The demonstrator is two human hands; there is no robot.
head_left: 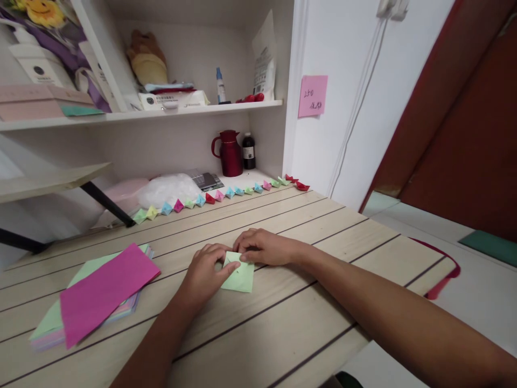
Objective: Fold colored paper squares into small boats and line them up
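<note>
A light green sheet of folded paper [239, 279] lies on the striped wooden table, roughly square, with its far edge partly covered by fingers. My left hand [208, 269] grips its left side, the thumb lying across the top face. At the far right corner my right hand [258, 248] pinches the paper, fingers curled and thumb pressed on it. Both thumbs are close together near the paper's middle. The fingertips under and behind the far edge are hidden.
Small folded paper boats [210, 198] in several colours line the table's back edge. A stack of coloured paper [137, 304] with a magenta sheet [107, 291] on top lies at left. Behind stand a red jug [231, 156], a dark bottle [249, 152] and a black shelf leg [107, 203].
</note>
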